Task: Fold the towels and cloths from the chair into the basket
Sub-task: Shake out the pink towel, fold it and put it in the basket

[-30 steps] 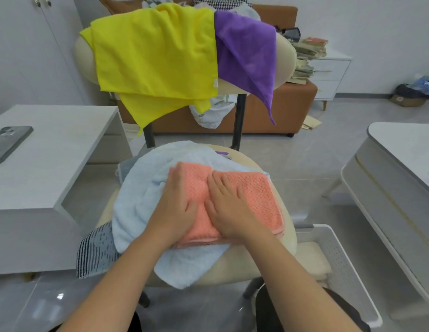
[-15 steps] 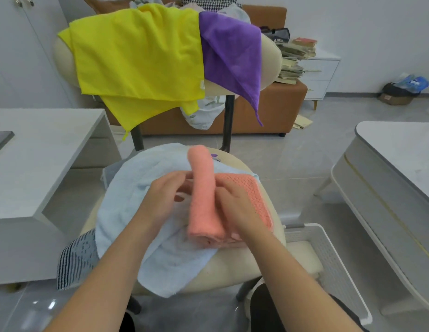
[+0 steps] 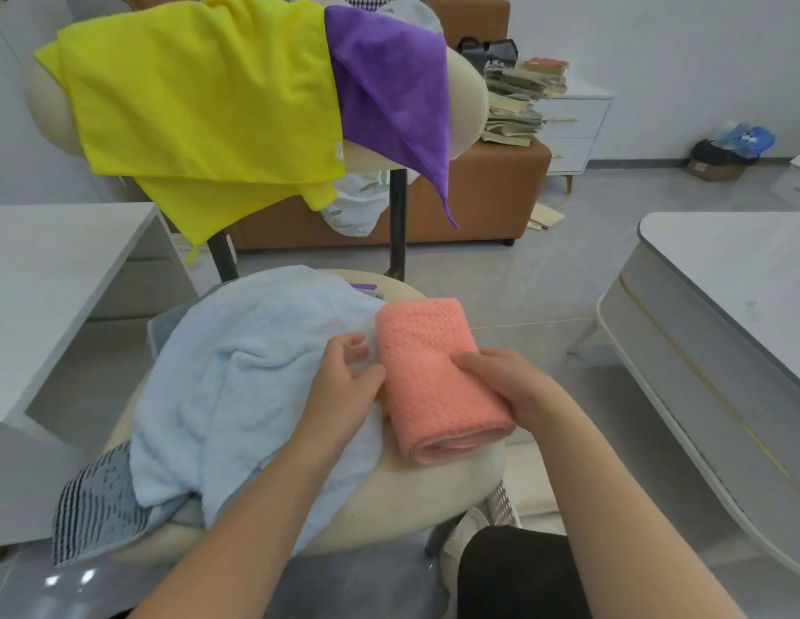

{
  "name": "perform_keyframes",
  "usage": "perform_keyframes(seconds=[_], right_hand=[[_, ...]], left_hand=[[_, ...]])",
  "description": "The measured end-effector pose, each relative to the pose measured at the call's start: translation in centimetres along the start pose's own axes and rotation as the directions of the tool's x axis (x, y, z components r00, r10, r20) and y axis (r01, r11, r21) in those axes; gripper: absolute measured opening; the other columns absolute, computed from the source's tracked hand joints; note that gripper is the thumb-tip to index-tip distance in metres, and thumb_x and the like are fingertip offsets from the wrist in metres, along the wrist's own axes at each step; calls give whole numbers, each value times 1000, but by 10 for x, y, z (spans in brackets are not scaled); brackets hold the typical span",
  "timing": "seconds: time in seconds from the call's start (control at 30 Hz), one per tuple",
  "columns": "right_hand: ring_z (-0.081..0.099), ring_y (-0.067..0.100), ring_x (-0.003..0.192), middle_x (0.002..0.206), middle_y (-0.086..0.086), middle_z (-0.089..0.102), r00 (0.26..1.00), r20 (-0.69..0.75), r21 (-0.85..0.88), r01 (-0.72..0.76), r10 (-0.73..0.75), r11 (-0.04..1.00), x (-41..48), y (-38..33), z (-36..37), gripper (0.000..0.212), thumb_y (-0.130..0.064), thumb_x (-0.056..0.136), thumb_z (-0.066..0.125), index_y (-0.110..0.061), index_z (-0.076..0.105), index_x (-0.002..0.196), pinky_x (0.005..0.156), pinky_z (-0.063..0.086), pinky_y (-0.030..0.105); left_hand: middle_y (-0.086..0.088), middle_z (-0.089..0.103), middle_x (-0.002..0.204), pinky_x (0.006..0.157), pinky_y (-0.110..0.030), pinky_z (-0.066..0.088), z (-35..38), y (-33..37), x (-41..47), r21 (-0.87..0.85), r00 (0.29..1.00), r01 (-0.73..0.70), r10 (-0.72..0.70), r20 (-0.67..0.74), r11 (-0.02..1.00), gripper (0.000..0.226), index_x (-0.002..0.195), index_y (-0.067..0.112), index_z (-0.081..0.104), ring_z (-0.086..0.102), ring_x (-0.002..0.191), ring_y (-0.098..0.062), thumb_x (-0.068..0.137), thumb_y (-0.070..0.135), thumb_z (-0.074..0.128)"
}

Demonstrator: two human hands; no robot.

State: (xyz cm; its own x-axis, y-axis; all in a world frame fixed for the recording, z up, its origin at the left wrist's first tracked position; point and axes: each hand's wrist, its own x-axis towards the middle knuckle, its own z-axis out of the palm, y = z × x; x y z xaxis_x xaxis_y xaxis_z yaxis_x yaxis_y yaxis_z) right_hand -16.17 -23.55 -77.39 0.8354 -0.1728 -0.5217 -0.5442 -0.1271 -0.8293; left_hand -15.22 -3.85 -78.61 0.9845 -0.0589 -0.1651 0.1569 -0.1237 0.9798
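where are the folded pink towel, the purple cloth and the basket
folded pink towel (image 3: pixel 434 373): head view, middle of its top
purple cloth (image 3: pixel 389 82): head view, its draped middle
basket (image 3: pixel 505 507): head view, perforated white wall

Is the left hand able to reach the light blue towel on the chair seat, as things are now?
Probably yes. The left hand lies right on the light blue towel. Only the folded coral towel sits at its right edge; the rest lies uncovered.
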Motion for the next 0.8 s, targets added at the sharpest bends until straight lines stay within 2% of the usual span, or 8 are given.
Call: perform_keyframes(seconds=[0.07,0.2,0.27,0.37,0.47,0.53,0.67,0.8], right_hand=[[64,22,93,99,4,66,997,-44,-142,60,-66,988,-1,2,0,20,-29,94,56,-14,61,106,84,52,36],[56,16,79,87,-1,59,972,-81,-340,181,-220,923,-5,2,12,16,-28,95,47,-15,56,93,63,42,27],[57,17,84,91,-1,60,966,-72,-356,209,-250,911,-7,2,15,21,-33,96,46,-15,57,98,67,45,29],[65,20,97,106,2,67,969,-33,-195,235,-246,952,-12,1,15,35,-46,94,52,-16,61,109,87,53,41],[69,20,100,109,1,71,960,74,99,264,-271,960,-20,-5,13,41,-51,84,64,-21,63,113,88,55,40],[69,20,100,110,2,72,943,159,233,251,-292,940,-25,-9,12,47,-48,80,70,-21,62,117,84,56,38],[66,27,107,117,10,69,895,232,353,288,-381,890,-32,-11,12,59,-38,74,75,-13,58,124,86,56,39],[64,28,111,118,10,68,847,300,348,331,-439,877,-37,-8,13,76,-43,59,86,-14,58,124,87,55,37]], left_hand=[[-8,64,112,83,-37,57,5,2,0,-107,976,200,-188,106,974,37,124,16,45,68,91,-20,90,18,61],[-3,64,111,84,-38,56,15,4,9,-98,949,280,-260,176,955,44,120,15,49,66,98,-18,86,37,67],[-3,67,111,90,-40,54,18,3,11,-115,944,294,-269,191,949,50,120,13,52,67,99,-19,82,37,72],[-6,71,107,88,-42,54,16,5,8,-244,939,302,-244,241,922,40,120,10,57,68,99,-23,83,18,71],[-2,72,107,79,-34,54,6,11,1,-310,942,208,-104,320,928,49,121,15,57,69,99,-19,75,11,72],[3,70,112,83,-32,54,-2,18,-6,-244,913,110,-1,408,964,56,123,22,54,67,103,-13,70,16,72],[9,63,119,78,-22,55,-20,29,-16,-112,911,-99,135,389,989,69,128,40,41,65,101,-1,73,27,81],[11,66,106,73,-26,55,-42,38,-22,-128,894,-242,272,356,962,51,108,50,50,69,89,-12,68,39,80]])
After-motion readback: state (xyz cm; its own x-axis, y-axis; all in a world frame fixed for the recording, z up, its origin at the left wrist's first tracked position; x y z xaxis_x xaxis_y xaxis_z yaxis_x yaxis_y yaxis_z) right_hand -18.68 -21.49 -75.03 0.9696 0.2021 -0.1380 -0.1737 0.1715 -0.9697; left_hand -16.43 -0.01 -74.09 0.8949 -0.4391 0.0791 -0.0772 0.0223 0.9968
